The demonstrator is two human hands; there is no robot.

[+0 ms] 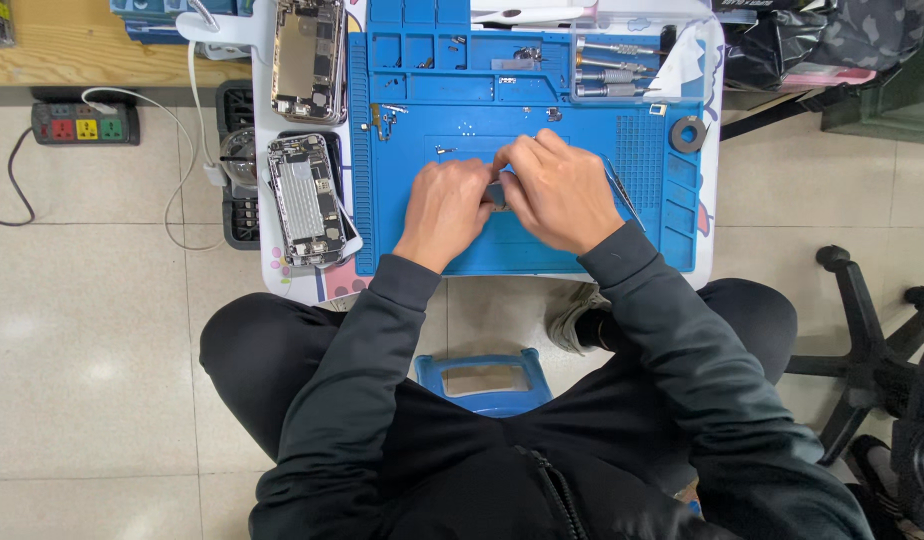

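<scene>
small grey part [497, 193]: one, mid blue mat [527, 255], pinched between both hands | left hand [444, 205], right hand [562, 190]: fingers closed on it, touching | opened phones [304, 198]: two, left | tweezers [622, 192]: one, right | screwdrivers [607, 62]: three, tray

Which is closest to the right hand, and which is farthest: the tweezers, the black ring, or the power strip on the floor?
From the right hand:
1. Tweezers, just right of it on the blue mat.
2. Black ring, at the mat's right edge.
3. Power strip, far left on the floor.
</scene>
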